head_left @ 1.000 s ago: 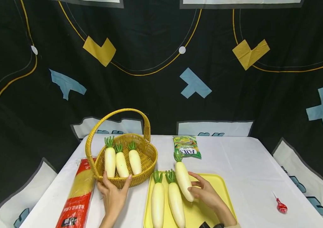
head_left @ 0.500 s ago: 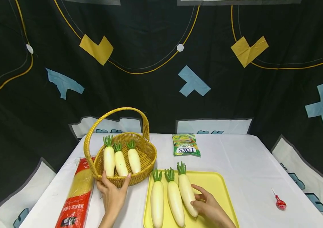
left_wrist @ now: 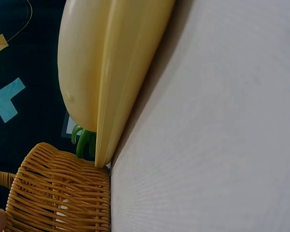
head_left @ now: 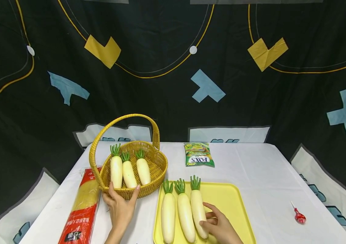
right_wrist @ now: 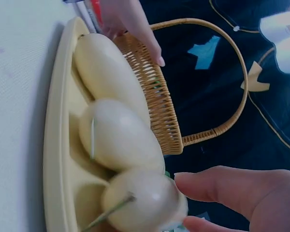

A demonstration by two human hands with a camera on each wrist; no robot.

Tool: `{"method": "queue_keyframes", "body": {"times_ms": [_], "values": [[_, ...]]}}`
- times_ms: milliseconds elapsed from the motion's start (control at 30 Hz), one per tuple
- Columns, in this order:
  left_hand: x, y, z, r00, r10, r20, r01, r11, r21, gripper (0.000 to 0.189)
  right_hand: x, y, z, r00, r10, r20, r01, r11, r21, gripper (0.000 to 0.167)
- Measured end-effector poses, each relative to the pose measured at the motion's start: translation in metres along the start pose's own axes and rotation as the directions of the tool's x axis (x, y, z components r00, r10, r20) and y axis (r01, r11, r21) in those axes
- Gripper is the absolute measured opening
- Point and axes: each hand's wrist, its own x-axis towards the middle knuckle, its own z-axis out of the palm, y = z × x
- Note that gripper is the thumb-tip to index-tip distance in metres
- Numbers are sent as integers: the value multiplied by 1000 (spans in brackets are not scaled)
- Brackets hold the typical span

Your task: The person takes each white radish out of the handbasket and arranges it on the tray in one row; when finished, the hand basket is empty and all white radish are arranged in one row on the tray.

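Note:
My left hand (head_left: 120, 206) holds the front rim of a yellow wicker basket (head_left: 148, 191), thumb and one finger over the edge. Inside the basket lie three small white radishes (head_left: 129, 174) with green tops. Three larger white radishes lie side by side on a yellow tray (head_left: 228, 196), tops pointing away. My right hand (head_left: 218, 223) is at the rightmost white radish (head_left: 198, 210), with thumb and fingers curled against its right side. In the right wrist view, thumb and a finger (right_wrist: 203, 186) meet that radish's upper surface. The left wrist view shows the basket's woven side (left_wrist: 63, 193) beside the tray.
A red and yellow packet (head_left: 82, 210) lies left of the basket. Behind the tray is a green FOX'S bag (head_left: 198, 154). A red lollipop (head_left: 300, 217) rests at the right on the white table (head_left: 270, 189). A dark patterned cloth (head_left: 167, 101) hangs behind.
My right hand has lowered the third radish onto the tray, then shifted its lower end left, closer to the middle one. My left hand has stayed on the basket.

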Motion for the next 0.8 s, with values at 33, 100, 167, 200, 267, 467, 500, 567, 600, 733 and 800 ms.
{"method": "queue_keyframes", "body": {"times_ms": [33, 100, 167, 200, 267, 467, 500, 567, 600, 733, 800], "values": [[0, 0, 0, 1000, 1, -2, -1, 1000, -1, 112, 0, 0, 1, 1000, -2, -12, 1, 1000, -29, 65], [0, 0, 0, 1000, 2, -5, -2, 1000, -1, 112, 0, -1, 2, 1000, 0, -29, -2, 997, -79, 60], [0, -1, 1, 1000, 3, -7, -3, 1000, -2, 112, -1, -2, 3, 999, 5, -48, -10, 993, -116, 58], [1, -1, 1, 1000, 2, -8, -2, 1000, -3, 112, 0, -3, 3, 998, 7, -56, -14, 992, -126, 58], [1, -1, 1, 1000, 0, -6, 0, 1000, -5, 112, 0, -3, 4, 998, 14, -66, -22, 992, -120, 60], [1, 0, -1, 1000, -1, 9, 1, 1000, -1, 112, 1, -4, 3, 997, 11, -81, -20, 992, -122, 63], [1, 1, -1, 1000, -2, 11, 2, 1000, 1, 112, 2, -4, 3, 997, 10, -82, -20, 992, -126, 64], [1, 1, -1, 1000, -4, 14, 4, 1000, 3, 112, 2, -5, 3, 996, 14, -85, -25, 991, -132, 63], [1, 1, -1, 1000, -6, 14, 6, 1000, 4, 112, 3, -5, 3, 996, 15, -89, -27, 990, -135, 63], [0, 0, -1, 1000, -9, 11, 9, 1000, 6, 111, 5, -6, 2, 993, 16, -114, -36, 984, -175, 61], [0, 0, -1, 1000, -8, 11, 8, 1000, 8, 111, 6, -7, 2, 991, 7, -134, -32, 981, -189, 59]]}}
